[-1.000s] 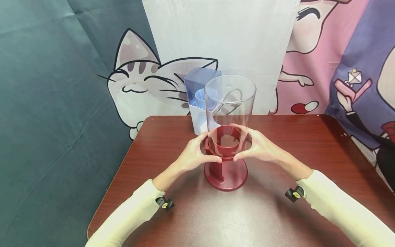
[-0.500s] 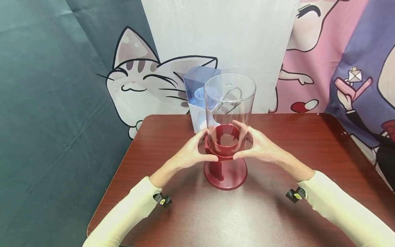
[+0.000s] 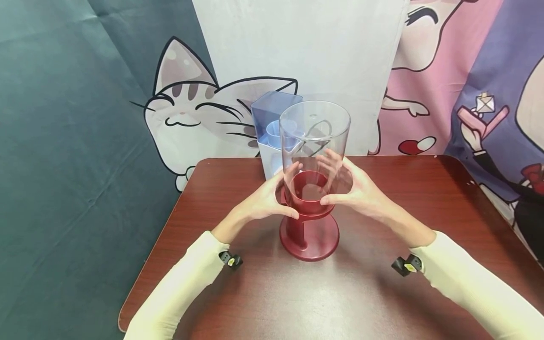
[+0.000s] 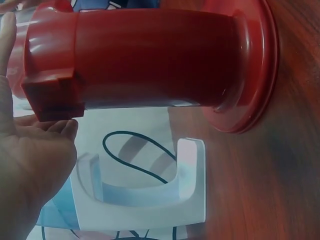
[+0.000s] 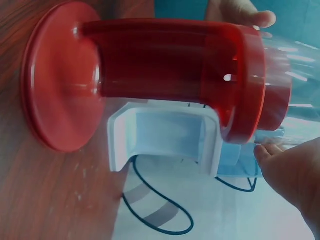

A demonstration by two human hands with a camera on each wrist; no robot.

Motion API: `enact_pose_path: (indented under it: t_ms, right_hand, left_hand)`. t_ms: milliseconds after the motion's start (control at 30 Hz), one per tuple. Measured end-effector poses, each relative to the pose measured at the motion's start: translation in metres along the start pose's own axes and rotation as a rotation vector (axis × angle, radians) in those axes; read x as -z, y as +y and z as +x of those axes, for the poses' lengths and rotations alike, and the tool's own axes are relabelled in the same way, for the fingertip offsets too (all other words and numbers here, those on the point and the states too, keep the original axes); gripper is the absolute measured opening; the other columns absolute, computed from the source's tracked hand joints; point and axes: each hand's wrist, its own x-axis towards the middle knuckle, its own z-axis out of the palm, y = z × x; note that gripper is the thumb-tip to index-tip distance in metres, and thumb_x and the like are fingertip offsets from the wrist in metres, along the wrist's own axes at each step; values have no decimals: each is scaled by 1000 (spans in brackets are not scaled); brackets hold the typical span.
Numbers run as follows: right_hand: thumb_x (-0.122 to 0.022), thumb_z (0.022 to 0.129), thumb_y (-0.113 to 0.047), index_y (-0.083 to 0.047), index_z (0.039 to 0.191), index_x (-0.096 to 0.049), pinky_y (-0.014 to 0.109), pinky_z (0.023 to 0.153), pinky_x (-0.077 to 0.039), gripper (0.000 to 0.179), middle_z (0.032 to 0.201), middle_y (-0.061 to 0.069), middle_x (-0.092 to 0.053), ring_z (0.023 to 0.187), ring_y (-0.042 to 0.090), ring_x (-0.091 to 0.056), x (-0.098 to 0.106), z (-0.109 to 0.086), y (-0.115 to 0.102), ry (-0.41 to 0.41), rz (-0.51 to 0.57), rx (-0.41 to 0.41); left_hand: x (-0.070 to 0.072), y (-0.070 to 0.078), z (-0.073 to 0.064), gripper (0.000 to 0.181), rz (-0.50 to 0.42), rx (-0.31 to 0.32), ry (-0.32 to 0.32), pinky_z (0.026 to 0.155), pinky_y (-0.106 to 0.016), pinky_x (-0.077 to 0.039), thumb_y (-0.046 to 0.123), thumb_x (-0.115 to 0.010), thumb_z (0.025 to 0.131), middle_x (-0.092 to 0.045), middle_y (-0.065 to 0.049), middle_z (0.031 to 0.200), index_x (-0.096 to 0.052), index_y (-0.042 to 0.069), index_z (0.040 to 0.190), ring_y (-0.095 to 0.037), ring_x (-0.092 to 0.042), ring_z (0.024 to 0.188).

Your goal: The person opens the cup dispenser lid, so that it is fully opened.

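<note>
Grip: your left hand (image 3: 264, 200) curls round the collar (image 3: 312, 216) of the red stand (image 3: 320, 240), thumb in front; your right hand (image 3: 366, 194) curves round the low end of the clear cylinder (image 3: 315, 125). Pressure: can't tell. Cylinder upright on the collar, stand on the table (image 3: 238, 302). Likely light, stiff, smooth enough to slip; brittle if glass, material unclear. Looks top-heavy; best held low, both sides.

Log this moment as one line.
red stand: upright on table; clear cylinder: atop red stand; left hand: at stand's collar; right hand: at cylinder's lower end; blue-and-white container: behind stand
</note>
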Motion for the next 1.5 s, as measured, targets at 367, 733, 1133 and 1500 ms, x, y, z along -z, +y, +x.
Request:
enact_pose_path:
  t_ms: [367,733,1133,1500]
  right_hand:
    - [-94,80,-5,-12,163,-37,49,125,-33,101,161,10,-50,150,27,-45,-3,14,-21,94,-53,75]
    - [-95,80,-12,-19,165,-36,42,119,-43,103,155,4,-55,141,24,-53,-6,28,-47,183,-89,109]
    - [-92,82,-11,-15,160,-41,34,106,-55,94,152,7,-58,132,26,-60,-2,43,-76,234,-35,138]
    - [-92,82,-11,-15,157,-45,29,97,-59,88,150,9,-60,120,30,-68,0,51,-88,251,-23,150]
  left_hand:
    - [-4,-6,7,125,33,6,-34,119,-39,-43,10,-96,74,-33,-7,171,-18,22,171,-20,-41,150]
    - [-7,-13,9,110,-34,-14,-67,109,-38,-53,9,-95,74,-58,-4,149,-33,14,164,-18,-57,134]
    - [-10,-14,7,91,-77,-5,-57,102,-40,-58,12,-94,77,-61,5,142,-46,23,154,-18,-59,131]
    - [-12,-13,5,90,-72,22,-52,101,-39,-59,15,-93,79,-61,4,143,-45,23,155,-18,-59,131]
